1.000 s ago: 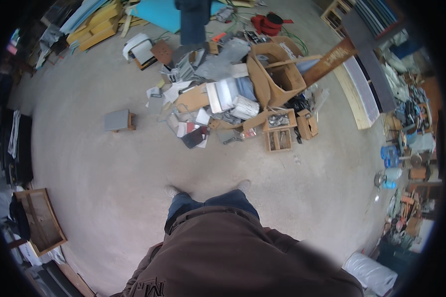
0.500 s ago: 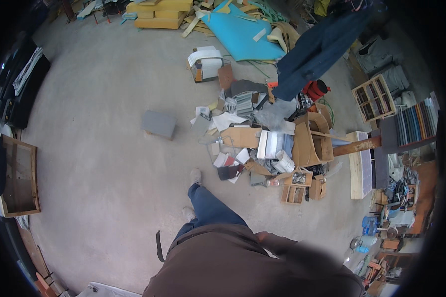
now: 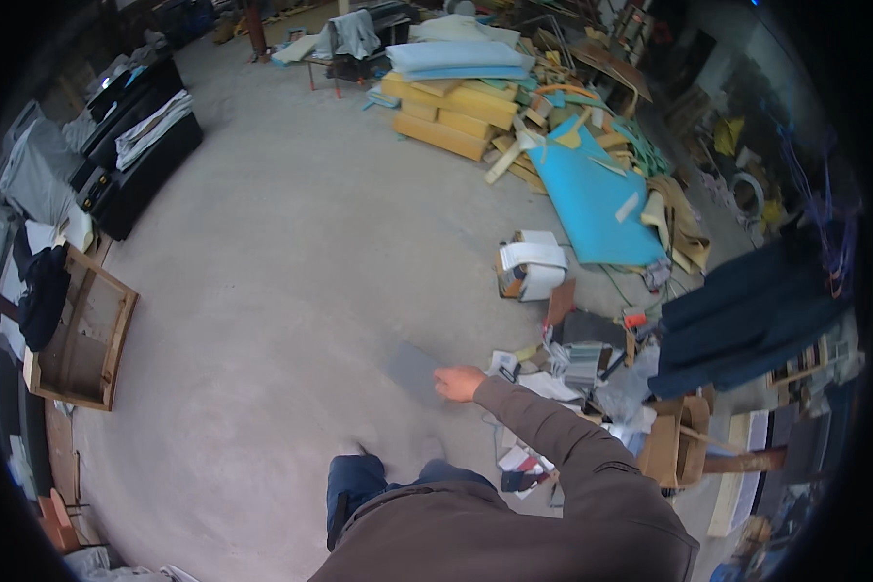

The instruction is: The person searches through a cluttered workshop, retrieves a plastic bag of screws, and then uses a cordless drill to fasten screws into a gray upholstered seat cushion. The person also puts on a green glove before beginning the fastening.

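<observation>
The right hand (image 3: pixel 459 382), earlier down by the hip, had swung out forward to the right edge of the grey-topped stool (image 3: pixel 409 367). The feet (image 3: pixel 432 449) had come nearer the stool, and the view had turned, bringing stacked yellow blocks (image 3: pixel 446 124) into fuller sight.

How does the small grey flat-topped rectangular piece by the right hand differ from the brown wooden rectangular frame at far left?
The small grey flat-topped rectangular piece shows a plain grey face; the brown wooden rectangular frame has a brown border around an inner panel. The grey piece looks smaller than the frame. The right hand is at the grey piece's edge; no hand is near the frame. Both look roughly rectangular.
</observation>
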The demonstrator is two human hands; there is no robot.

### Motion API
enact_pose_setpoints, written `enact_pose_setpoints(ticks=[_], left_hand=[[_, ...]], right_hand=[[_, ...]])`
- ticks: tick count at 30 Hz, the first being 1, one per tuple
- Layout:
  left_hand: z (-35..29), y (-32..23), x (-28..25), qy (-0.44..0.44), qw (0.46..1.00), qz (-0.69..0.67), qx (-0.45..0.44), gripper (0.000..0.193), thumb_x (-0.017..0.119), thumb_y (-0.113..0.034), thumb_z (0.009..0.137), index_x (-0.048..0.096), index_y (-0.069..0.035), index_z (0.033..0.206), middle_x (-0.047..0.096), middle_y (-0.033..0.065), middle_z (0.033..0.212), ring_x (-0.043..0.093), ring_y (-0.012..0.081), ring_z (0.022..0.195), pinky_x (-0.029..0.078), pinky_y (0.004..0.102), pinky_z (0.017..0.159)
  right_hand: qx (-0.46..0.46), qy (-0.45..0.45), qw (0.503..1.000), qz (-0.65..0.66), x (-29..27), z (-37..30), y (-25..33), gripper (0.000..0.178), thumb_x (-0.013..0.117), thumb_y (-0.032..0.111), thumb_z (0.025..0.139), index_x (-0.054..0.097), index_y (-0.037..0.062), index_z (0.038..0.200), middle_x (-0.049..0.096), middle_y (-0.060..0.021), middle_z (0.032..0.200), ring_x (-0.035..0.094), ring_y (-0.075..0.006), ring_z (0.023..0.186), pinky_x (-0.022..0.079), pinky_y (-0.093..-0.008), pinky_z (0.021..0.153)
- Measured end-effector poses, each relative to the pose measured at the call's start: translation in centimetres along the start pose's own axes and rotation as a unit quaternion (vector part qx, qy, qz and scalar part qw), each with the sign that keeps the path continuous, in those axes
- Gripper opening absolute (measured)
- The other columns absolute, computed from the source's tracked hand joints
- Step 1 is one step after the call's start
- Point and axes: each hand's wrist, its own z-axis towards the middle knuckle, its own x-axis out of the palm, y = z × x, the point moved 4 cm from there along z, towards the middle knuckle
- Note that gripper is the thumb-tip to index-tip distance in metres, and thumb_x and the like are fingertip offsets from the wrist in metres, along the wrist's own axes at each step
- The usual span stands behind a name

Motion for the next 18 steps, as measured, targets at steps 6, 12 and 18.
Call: enact_pose_setpoints(ticks=[6, 12, 18], left_hand=[[7.7, -6.0, -5.7, 0.023, 0.994, -0.068, -0.083, 0.049, 0.074, -0.033, 0.104, 0.069, -0.012, 0.148, 0.074, 0.0059, 0.146, 0.069, 0.0223, 0.131, 0.062, 0.049, 0.1], [9.8, -15.5, -20.6, 0.316, 0.941, -0.054, -0.113, 0.052, 0.075, -0.034, 0.104, 0.067, -0.013, 0.151, 0.072, 0.005, 0.151, 0.068, 0.0212, 0.137, 0.062, 0.0497, 0.102], [22.6, -46.1, -52.3, -0.295, 0.913, 0.258, 0.113, 0.04, 0.077, -0.035, 0.1, 0.078, -0.007, 0.128, 0.084, 0.016, 0.115, 0.08, 0.0342, 0.109, 0.063, 0.0475, 0.097]], right_hand=[[-0.003, -0.051, 0.995, 0.087, -7.7, 23.4, 4.6, 0.036, 0.063, 0.036, 0.109, 0.072, 0.0091, 0.131, 0.079, -0.0174, 0.123, 0.074, -0.039, 0.116, 0.057, -0.05, 0.1], [0.132, 0.066, 0.986, 0.081, -2.2, 33.4, -1.8, 0.044, 0.071, 0.047, 0.102, 0.077, 0.0058, 0.117, 0.081, -0.0171, 0.114, 0.077, -0.033, 0.103, 0.059, -0.0457, 0.094], [0.335, 0.027, 0.806, 0.488, 1.3, 32.8, -7.2, 0.016, 0.073, 0.012, 0.103, 0.078, 0.0048, 0.116, 0.076, -0.0062, 0.098, 0.073, -0.0195, 0.084, 0.06, -0.0379, 0.069]])
